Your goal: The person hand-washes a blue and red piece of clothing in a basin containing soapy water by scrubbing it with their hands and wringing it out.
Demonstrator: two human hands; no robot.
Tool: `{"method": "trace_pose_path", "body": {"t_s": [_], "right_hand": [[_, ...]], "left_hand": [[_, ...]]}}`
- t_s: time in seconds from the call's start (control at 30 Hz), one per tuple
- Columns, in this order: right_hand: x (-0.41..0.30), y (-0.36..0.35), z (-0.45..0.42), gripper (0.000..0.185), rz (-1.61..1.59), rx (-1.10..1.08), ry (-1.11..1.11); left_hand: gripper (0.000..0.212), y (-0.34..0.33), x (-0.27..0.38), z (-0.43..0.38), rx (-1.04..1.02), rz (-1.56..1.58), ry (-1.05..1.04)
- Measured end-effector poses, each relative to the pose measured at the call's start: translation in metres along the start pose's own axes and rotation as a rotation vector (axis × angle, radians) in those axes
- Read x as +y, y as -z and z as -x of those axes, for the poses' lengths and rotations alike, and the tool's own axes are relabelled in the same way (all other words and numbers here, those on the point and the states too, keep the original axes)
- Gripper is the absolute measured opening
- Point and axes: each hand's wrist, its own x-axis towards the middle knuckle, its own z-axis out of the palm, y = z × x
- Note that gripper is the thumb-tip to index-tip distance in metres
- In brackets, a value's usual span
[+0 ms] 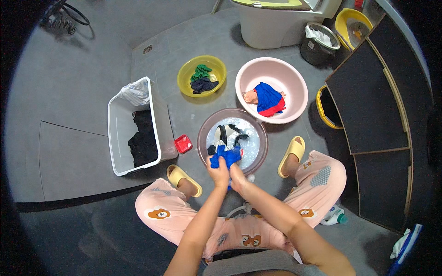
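Both my hands grip a wet blue cloth garment (225, 156) over the near side of a brownish plastic basin (203, 124). My left hand (218, 171) holds it from the left, thumb on top. Close beside it, my right hand (238, 177) clasps the same garment, and a bit of blue shows below the hands. Soapy water (253, 151) fills the basin. In the water lies a white and black garment (226, 132), with black strips trailing to the right. Part of the blue cloth is hidden by my fingers.
A pink basin (293, 103) holds a blue and red garment (269, 98). Green and dark cloths lie in a yellow basin (183, 81). To the left stands a white laundry basket (111, 145) with black clothes (143, 141), beside a red dish (183, 144). Dark cabinets (373, 103) border the right.
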Motion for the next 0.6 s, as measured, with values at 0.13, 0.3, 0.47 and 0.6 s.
{"method": "trace_pose_path", "body": {"t_s": [0.13, 0.3, 0.47, 0.6], "right_hand": [[0.008, 0.004, 0.004, 0.050, 0.103, 0.018, 0.024], [-0.010, 0.019, -0.006, 0.032, -0.177, -0.223, 0.019], [-0.009, 0.027, -0.008, 0.025, -0.311, -0.180, -0.080], [-0.002, 0.026, -0.018, 0.024, -0.205, -0.261, 0.043]], "left_hand": [[0.024, 0.000, 0.015, -0.014, -0.114, 0.104, 0.091], [0.016, 0.002, 0.029, 0.009, -0.217, 0.372, 0.318], [0.012, 0.011, 0.028, 0.014, -0.401, 0.129, 0.119], [0.016, 0.001, 0.013, -0.013, 0.016, 0.166, 0.177]]}}
